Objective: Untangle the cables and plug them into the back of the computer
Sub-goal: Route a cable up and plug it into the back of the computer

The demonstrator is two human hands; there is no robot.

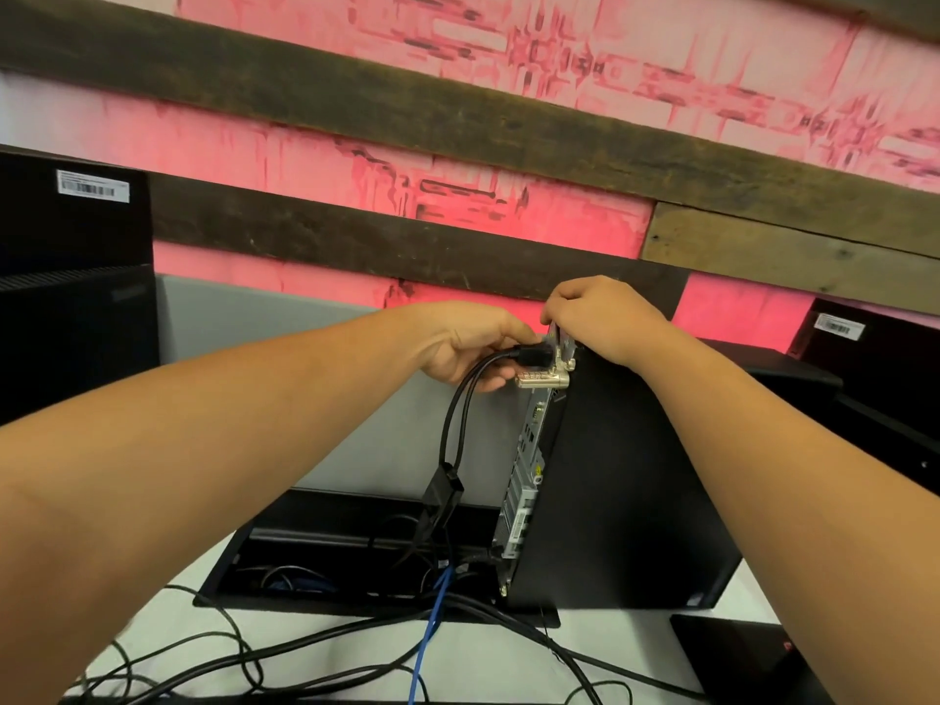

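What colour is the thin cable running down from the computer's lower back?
Blue cable, clearest in the head view.

A pink patterned wall (458,160) crossed by dark wooden planks (356,99) fills the view from ten to two o'clock. At nine o'clock stands a black monitor back (76,277) bearing a barcode sticker (92,184); another barcode label (839,326) sits at three o'clock. A white tabletop (483,653) lies at six o'clock.

A: Any way in to the computer's (610,475) back panel (524,480)?

B: From the left, mid-height. The top corner is crowded: both hands, left (468,348) and right (595,318), plus a metal lock (541,381).

A: Lower down?

B: Black cables (458,424) hang beside the panel, a blue cable (432,628) crosses the tangle on the desk (610,648), and the open cable tray (305,567) sits just left.
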